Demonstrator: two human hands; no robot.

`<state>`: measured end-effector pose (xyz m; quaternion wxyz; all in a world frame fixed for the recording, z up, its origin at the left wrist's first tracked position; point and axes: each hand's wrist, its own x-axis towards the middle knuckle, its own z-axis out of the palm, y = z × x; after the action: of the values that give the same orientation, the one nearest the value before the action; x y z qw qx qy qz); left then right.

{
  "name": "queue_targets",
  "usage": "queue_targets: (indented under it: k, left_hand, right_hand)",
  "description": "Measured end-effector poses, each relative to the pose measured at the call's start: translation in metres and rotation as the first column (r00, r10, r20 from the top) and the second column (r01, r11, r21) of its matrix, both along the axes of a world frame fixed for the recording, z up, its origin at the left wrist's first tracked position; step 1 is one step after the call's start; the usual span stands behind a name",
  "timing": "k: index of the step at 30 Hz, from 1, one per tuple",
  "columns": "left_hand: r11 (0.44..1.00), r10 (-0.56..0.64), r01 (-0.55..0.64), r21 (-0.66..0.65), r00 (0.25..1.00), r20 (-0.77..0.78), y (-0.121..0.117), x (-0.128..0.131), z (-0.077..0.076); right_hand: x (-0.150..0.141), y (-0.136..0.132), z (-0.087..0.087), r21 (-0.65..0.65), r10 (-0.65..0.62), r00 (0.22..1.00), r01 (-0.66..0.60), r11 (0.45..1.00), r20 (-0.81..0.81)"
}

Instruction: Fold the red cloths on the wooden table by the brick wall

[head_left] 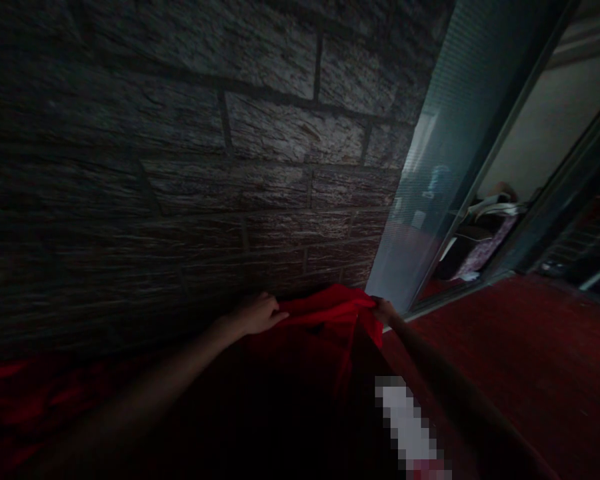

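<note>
A red cloth (330,308) lies bunched at the foot of a dark brick wall (190,167), spreading toward me over a dark surface. My left hand (258,313) is closed, pinching the cloth's left edge near the wall. My right hand (383,311) is closed on the cloth's right corner, beside a glass door frame. Both arms reach forward from the bottom of the view. Most of the cloth nearer me is lost in shadow.
A glass sliding door (445,173) stands to the right of the wall, with a room and piled items behind it. Red floor (520,360) runs along the right. A blurred pale patch (410,427) sits at the bottom.
</note>
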<state>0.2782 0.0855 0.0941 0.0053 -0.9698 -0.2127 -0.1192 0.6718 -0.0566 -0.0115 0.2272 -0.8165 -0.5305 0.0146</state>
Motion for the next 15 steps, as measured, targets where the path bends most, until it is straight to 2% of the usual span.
queue_targets:
  k: [2, 4, 6, 8, 11, 15]
  left_hand:
    - [0.994, -0.049, 0.056, -0.097, 0.996, 0.076, 0.005, 0.042, 0.015]
    - [0.957, -0.083, 0.124, -0.262, 0.983, 0.163, 0.003, 0.091, 0.022]
    - [0.881, 0.002, 0.093, -0.465, 0.98, 0.2, -0.004, 0.136, 0.021]
    - [0.807, 0.072, 0.073, -0.586, 0.973, 0.221, -0.01, 0.172, 0.019]
    - [0.739, 0.087, 0.097, -0.666, 0.967, 0.238, -0.009, 0.198, 0.02]
    - [0.623, 0.074, 0.135, -0.77, 0.97, 0.23, 0.004, 0.198, 0.023]
  right_hand:
    - [0.01, 0.002, 0.024, 0.015, 0.003, 1.0, -0.003, 1.0, -0.019]
    - [0.018, 0.002, 0.049, 0.039, 0.01, 0.999, -0.009, 0.999, -0.033]
    - [0.022, 0.001, 0.073, 0.072, 0.038, 0.999, -0.035, 0.997, -0.038]
    - [0.022, -0.001, 0.094, 0.101, 0.086, 0.996, -0.082, 0.992, -0.036]
    - [0.017, -0.006, 0.121, 0.14, 0.146, 0.989, -0.142, 0.98, -0.02]
    - [0.006, -0.013, 0.151, 0.273, 0.154, 0.988, -0.146, 0.951, -0.011]
